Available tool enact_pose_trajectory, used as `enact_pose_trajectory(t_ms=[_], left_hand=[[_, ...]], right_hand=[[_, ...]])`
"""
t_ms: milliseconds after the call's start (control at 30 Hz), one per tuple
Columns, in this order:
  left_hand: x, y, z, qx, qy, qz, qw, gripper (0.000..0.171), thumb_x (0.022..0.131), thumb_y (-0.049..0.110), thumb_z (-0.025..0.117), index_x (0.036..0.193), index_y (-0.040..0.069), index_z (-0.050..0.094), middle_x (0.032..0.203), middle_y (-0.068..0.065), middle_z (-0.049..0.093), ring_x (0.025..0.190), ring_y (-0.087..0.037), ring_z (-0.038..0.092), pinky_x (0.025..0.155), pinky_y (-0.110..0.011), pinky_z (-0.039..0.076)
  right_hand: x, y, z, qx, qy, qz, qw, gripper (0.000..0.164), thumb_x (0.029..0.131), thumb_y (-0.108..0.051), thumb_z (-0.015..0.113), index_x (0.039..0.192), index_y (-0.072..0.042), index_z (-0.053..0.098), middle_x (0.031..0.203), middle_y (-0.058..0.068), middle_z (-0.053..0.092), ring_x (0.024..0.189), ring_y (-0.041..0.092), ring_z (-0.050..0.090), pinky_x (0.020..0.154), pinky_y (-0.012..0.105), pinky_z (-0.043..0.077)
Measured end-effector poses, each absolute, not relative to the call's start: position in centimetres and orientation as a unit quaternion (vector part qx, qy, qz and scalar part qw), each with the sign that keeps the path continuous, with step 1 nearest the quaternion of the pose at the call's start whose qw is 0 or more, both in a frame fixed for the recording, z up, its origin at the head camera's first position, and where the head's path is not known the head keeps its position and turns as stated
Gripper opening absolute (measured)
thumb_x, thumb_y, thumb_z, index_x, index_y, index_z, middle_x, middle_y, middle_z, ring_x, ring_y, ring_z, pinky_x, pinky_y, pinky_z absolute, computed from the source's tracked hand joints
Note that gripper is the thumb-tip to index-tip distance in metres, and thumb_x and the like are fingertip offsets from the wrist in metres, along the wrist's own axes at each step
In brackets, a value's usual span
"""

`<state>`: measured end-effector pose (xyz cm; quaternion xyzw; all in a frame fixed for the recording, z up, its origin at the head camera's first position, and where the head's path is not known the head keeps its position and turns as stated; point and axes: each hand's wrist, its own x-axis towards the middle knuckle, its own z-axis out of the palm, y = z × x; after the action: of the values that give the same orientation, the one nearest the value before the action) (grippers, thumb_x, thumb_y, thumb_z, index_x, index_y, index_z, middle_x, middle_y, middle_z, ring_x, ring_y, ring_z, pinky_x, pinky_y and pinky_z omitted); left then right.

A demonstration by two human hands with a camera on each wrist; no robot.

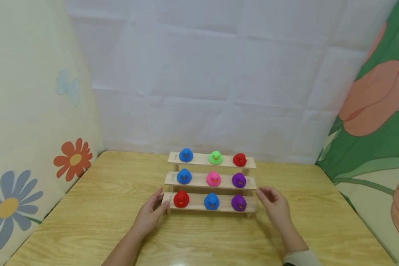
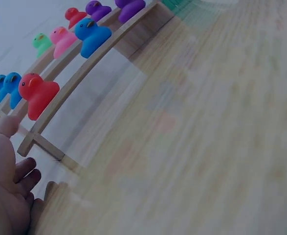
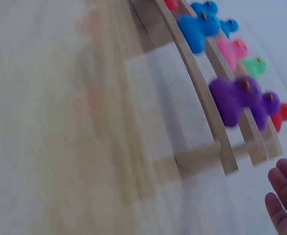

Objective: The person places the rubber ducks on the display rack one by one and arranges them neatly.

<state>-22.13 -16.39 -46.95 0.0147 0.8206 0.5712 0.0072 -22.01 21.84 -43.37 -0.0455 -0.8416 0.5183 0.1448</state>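
Observation:
A three-tier wooden rack (image 1: 196, 207) stands on the table with three rubber ducks on each tier. The bottom tier carries a red duck (image 1: 181, 199), a blue duck (image 1: 211, 201) and a purple duck (image 1: 239, 203). Above them sit a blue duck (image 1: 184, 176), a pink duck (image 1: 214, 179) and a purple duck (image 1: 239, 180). At the top are blue (image 1: 186, 155), green (image 1: 215, 157) and red ducks (image 1: 240, 160). My left hand (image 1: 148, 215) is at the rack's left end, fingers loosely bent; contact is unclear. Beside the right end, my right hand (image 1: 276, 207) holds nothing, its fingers relaxed.
The rack stands on a wood-grain table (image 1: 86, 221). A white cloth (image 1: 199, 74) hangs behind it. Flower-printed cloths rise at the left (image 1: 30, 129) and right (image 1: 379, 155) sides.

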Motion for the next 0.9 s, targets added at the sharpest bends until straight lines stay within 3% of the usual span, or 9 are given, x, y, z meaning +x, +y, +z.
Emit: enact_pose_trajectory(t_ms=[100, 200, 333, 500, 733, 900], left_hand=[[-22.2, -17.0, -46.5, 0.006, 0.822, 0.570, 0.010, 0.062, 0.105, 0.033, 0.044, 0.155, 0.002, 0.023, 0.155, -0.022, 0.035, 0.145, -0.037, 0.032, 0.119, -0.050, 0.026], [-22.8, -18.3, -45.5, 0.011, 0.840, 0.542, 0.008, 0.060, 0.108, 0.037, 0.031, 0.155, 0.001, 0.021, 0.160, -0.019, 0.026, 0.149, -0.036, 0.022, 0.122, -0.051, 0.017], [-24.6, -20.6, -43.3, 0.051, 0.901, 0.430, -0.018, 0.060, 0.109, 0.037, 0.022, 0.154, -0.002, 0.021, 0.161, -0.025, 0.016, 0.148, -0.046, 0.016, 0.120, -0.059, 0.015], [-27.9, -23.2, -40.9, 0.072, 0.968, 0.230, -0.066, 0.062, 0.108, 0.041, 0.026, 0.154, 0.000, 0.022, 0.159, -0.034, 0.004, 0.144, -0.058, 0.005, 0.114, -0.072, 0.006], [-30.6, -25.1, -40.1, 0.008, 0.990, 0.139, -0.010, 0.089, 0.096, 0.071, 0.023, 0.158, 0.009, 0.005, 0.160, -0.030, -0.014, 0.144, -0.053, -0.017, 0.109, -0.073, -0.017], [-30.8, -25.5, -40.3, -0.005, 0.988, 0.151, -0.006, 0.091, 0.095, 0.073, 0.022, 0.158, 0.010, 0.001, 0.159, -0.030, -0.017, 0.143, -0.053, -0.022, 0.108, -0.072, -0.021]], right_hand=[[-23.0, 23.4, -42.9, -0.063, -0.854, 0.493, 0.154, 0.038, 0.099, -0.034, 0.058, 0.118, -0.002, 0.064, 0.113, 0.015, 0.069, 0.092, 0.006, 0.059, 0.082, 0.020, 0.050], [-24.3, 25.0, -42.4, -0.059, -0.880, 0.444, 0.156, 0.046, 0.102, -0.041, 0.050, 0.124, -0.002, 0.061, 0.123, 0.019, 0.064, 0.109, 0.023, 0.059, 0.093, 0.036, 0.051], [-26.3, 26.4, -41.7, -0.032, -0.915, 0.374, 0.149, 0.049, 0.104, -0.037, 0.045, 0.131, 0.002, 0.055, 0.135, 0.027, 0.054, 0.127, 0.043, 0.049, 0.103, 0.057, 0.043], [-28.6, 27.1, -41.4, -0.004, -0.957, 0.265, 0.120, 0.051, 0.106, -0.031, 0.038, 0.141, 0.005, 0.044, 0.147, 0.033, 0.039, 0.138, 0.051, 0.034, 0.113, 0.062, 0.029], [-30.4, 26.8, -42.0, -0.026, -0.981, 0.194, 0.014, 0.078, 0.103, -0.057, 0.025, 0.157, -0.006, 0.003, 0.161, 0.027, -0.009, 0.146, 0.053, -0.009, 0.116, 0.068, -0.006], [-30.5, 26.7, -42.1, -0.042, -0.980, 0.197, -0.005, 0.080, 0.102, -0.061, 0.020, 0.158, -0.009, -0.001, 0.160, 0.026, -0.015, 0.146, 0.052, -0.014, 0.115, 0.068, -0.011]])
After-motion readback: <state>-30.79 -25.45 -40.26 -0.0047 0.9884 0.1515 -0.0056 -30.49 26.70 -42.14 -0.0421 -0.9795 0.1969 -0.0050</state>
